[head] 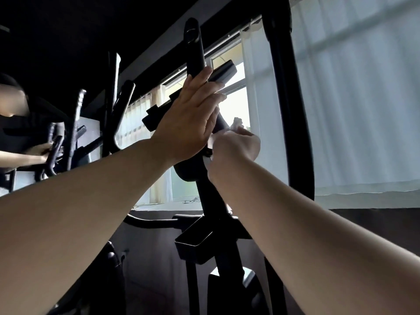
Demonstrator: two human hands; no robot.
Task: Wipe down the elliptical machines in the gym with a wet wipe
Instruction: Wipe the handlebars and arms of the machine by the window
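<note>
Elliptical machine [213, 201]: black, backlit and almost a silhouette, standing centre between the two outstretched arms, its mast rising from low near to high far.
Handlebar [194, 42]: a matte black upright with a rounded top end; it passes behind the left hand and curves back into view just below it.
Wet wipe [237, 122]: white and crumpled, bunched against the curved lower part of the handlebar. Only small tufts show, one above the right hand and one at its left edge.
Right hand [234, 145]: fingers [246, 134] clenched around the wipe, knuckles toward the camera, pressed up to the bar just right of the left wrist.
Left hand [189, 119]: laid flat over the handlebar, back of the hand toward the camera, fingers [211, 98] straight and released, pointing right and up.
Console panel [223, 72]: a dark flat slab, tilted, partly hidden behind the left hand.
Tray [193, 243]: a black open box on the mast, below the hands.
Window [235, 101]: bright, far behind the machine.
Curtain [352, 98]: white, sheer, covering the right side.
Second machine [75, 133]: dark, at far left, with another person's hand [43, 152] on its grip.
</note>
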